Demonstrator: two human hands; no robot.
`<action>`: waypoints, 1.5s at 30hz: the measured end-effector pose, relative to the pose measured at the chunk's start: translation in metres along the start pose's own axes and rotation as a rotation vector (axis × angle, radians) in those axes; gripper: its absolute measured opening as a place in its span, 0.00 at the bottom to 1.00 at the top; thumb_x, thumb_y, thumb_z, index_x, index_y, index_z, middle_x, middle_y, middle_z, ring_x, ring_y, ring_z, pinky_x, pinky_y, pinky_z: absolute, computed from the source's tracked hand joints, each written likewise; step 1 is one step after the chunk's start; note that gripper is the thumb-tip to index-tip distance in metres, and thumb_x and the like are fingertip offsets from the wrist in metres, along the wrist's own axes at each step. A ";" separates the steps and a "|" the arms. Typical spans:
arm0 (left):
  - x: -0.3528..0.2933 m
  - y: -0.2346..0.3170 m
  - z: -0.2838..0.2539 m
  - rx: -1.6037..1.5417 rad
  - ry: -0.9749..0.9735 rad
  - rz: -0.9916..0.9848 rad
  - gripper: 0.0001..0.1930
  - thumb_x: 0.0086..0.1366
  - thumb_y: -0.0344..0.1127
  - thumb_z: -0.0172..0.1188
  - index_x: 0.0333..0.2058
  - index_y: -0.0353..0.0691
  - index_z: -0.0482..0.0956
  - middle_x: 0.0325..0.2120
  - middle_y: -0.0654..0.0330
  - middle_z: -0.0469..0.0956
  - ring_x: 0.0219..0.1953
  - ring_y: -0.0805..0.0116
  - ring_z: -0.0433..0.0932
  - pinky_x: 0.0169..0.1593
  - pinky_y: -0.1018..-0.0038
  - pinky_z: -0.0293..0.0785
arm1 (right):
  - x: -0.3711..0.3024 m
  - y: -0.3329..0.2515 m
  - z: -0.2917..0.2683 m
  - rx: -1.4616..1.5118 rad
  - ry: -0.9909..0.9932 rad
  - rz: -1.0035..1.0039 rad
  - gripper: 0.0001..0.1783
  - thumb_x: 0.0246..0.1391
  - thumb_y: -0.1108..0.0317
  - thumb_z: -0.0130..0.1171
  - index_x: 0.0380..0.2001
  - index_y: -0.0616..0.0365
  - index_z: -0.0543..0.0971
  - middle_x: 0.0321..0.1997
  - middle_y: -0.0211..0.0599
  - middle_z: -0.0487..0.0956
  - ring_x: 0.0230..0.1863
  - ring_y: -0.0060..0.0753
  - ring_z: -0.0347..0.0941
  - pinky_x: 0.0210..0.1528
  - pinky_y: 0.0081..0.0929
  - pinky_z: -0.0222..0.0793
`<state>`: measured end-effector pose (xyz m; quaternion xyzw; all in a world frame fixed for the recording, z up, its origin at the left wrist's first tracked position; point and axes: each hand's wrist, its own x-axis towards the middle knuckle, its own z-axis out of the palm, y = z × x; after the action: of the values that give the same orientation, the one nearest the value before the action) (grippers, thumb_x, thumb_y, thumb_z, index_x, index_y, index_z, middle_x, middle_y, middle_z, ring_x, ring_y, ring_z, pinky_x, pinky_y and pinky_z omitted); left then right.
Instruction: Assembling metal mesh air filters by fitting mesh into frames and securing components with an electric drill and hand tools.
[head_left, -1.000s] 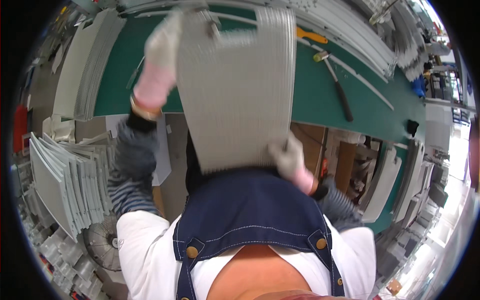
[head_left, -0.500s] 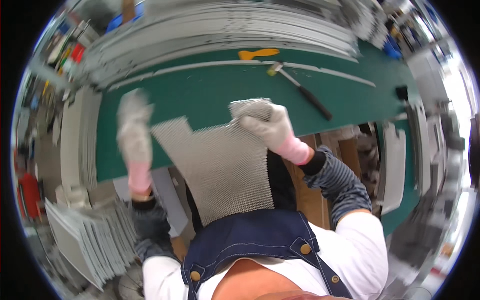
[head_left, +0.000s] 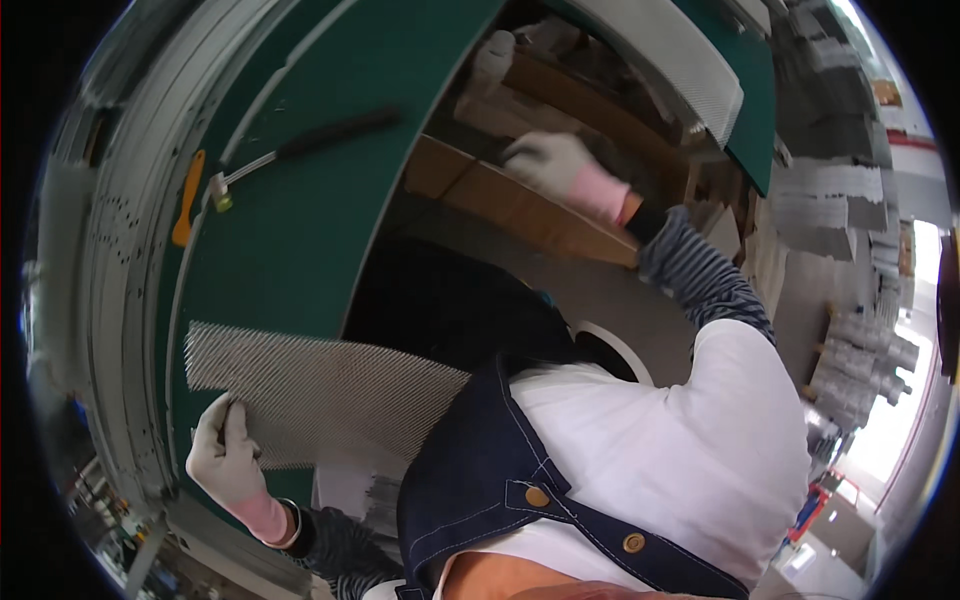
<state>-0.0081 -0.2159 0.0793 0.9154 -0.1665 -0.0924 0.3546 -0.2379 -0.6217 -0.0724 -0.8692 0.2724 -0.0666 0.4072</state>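
A silvery expanded-metal mesh sheet [head_left: 330, 385] stretches from the green table to the front of my apron, its notched end at the far left. My left hand [head_left: 228, 455], in a white glove with a pink cuff, is closed on the sheet's edge beside the notch, thumb and fingers pinched together. Away from the sheet, my right hand [head_left: 552, 165] hangs over the space beside the table, above a brown cardboard box [head_left: 500, 195]. It is slightly blurred; its fingers look apart, and I see nothing in them.
On the green table [head_left: 310, 195] lie a hammer [head_left: 300, 145] with a black grip and a yellow-orange scraper [head_left: 188, 200]. Long grey metal strips [head_left: 130, 220] are stacked along the far side. Another mesh panel [head_left: 690, 65] rests at the upper right, near the table's end.
My view has turned to the right. My right hand has let go of the mesh sheet and moved away to the right. My left hand, free before, now grips the sheet's edge.
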 end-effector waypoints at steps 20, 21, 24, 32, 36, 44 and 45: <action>0.011 0.062 0.034 0.254 -0.103 -0.012 0.07 0.62 0.25 0.60 0.38 0.29 0.81 0.18 0.68 0.72 0.16 0.85 0.62 0.20 0.85 0.55 | -0.005 0.270 -0.021 -0.510 -0.124 0.357 0.30 0.50 0.52 0.59 0.53 0.58 0.74 0.55 0.52 0.75 0.58 0.51 0.69 0.60 0.40 0.64; 0.010 0.061 0.034 0.261 -0.101 0.004 0.07 0.62 0.25 0.60 0.38 0.29 0.81 0.18 0.68 0.72 0.16 0.85 0.62 0.20 0.85 0.55 | 0.013 0.267 -0.009 -0.619 -0.363 0.472 0.26 0.50 0.57 0.58 0.52 0.57 0.76 0.53 0.51 0.76 0.56 0.50 0.71 0.57 0.40 0.67; 0.013 0.068 0.043 0.205 -0.130 -0.006 0.07 0.62 0.24 0.60 0.38 0.29 0.81 0.18 0.67 0.72 0.16 0.86 0.62 0.19 0.85 0.55 | 0.011 0.264 -0.011 -0.651 -0.362 0.465 0.25 0.49 0.59 0.59 0.51 0.56 0.76 0.52 0.50 0.77 0.55 0.50 0.72 0.54 0.40 0.69; 0.015 0.058 0.041 0.261 -0.117 0.005 0.07 0.61 0.23 0.59 0.38 0.29 0.81 0.19 0.68 0.72 0.16 0.86 0.62 0.19 0.85 0.55 | 0.086 0.248 0.004 -0.454 0.047 0.064 0.36 0.49 0.52 0.63 0.60 0.50 0.68 0.64 0.44 0.67 0.64 0.48 0.62 0.63 0.40 0.61; 0.017 0.055 0.041 0.233 -0.131 -0.038 0.07 0.62 0.23 0.59 0.38 0.29 0.81 0.18 0.68 0.71 0.16 0.86 0.62 0.19 0.85 0.56 | 0.068 0.261 -0.036 -0.488 -0.209 0.432 0.44 0.45 0.46 0.65 0.63 0.54 0.65 0.66 0.48 0.64 0.63 0.50 0.64 0.62 0.39 0.62; 0.019 0.058 0.045 0.261 -0.142 -0.059 0.07 0.62 0.24 0.59 0.39 0.30 0.81 0.16 0.69 0.70 0.16 0.87 0.62 0.19 0.85 0.55 | 0.036 0.290 -0.012 -0.871 -0.314 0.621 0.55 0.42 0.36 0.63 0.68 0.53 0.56 0.72 0.47 0.54 0.73 0.51 0.47 0.69 0.51 0.49; 0.019 0.059 0.045 0.263 -0.142 -0.061 0.07 0.62 0.24 0.59 0.39 0.30 0.81 0.16 0.69 0.70 0.16 0.87 0.62 0.19 0.85 0.55 | 0.035 0.283 -0.004 -0.889 -0.312 0.652 0.57 0.41 0.35 0.63 0.70 0.46 0.53 0.74 0.46 0.50 0.74 0.51 0.42 0.70 0.55 0.45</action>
<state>-0.0176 -0.2916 0.0852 0.9498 -0.1737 -0.1449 0.2162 -0.3283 -0.7906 -0.2842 -0.8275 0.4649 0.3125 0.0373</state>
